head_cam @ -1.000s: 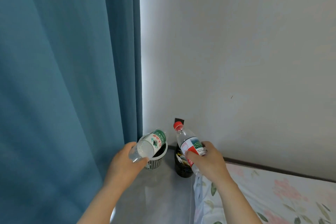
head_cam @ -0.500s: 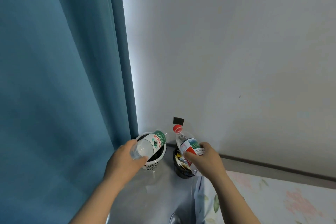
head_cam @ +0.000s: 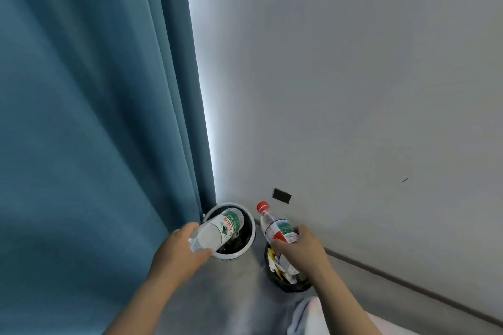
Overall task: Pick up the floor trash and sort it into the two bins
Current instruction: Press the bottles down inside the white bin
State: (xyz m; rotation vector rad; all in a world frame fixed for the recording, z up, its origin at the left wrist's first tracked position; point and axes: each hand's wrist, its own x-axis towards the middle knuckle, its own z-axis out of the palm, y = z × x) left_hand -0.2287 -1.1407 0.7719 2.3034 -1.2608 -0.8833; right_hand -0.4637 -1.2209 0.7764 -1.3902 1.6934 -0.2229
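Observation:
My left hand [head_cam: 178, 254] grips a clear green-labelled bottle [head_cam: 217, 228] by its base, with the neck tipped down over the mouth of the white bin [head_cam: 251, 236]. My right hand [head_cam: 302, 250] holds a clear red-capped bottle [head_cam: 272, 223] by its body, cap pointing up. That bottle hangs above the black bin [head_cam: 288, 284], which holds paper scraps and wrappers. Both bins stand on the grey floor in the corner by the wall.
A blue curtain [head_cam: 95, 117] hangs close on the left, touching the white bin. The white wall [head_cam: 353, 90] carries a small dark plate [head_cam: 282, 195] and a dark skirting board [head_cam: 408, 287]. A pale bedsheet edge [head_cam: 310, 315] lies at the bottom right.
The view has tilted down and closer to the bins. The green-labelled bottle now sits lower over the white bin's mouth, and the red-capped bottle has shifted over the black bin.

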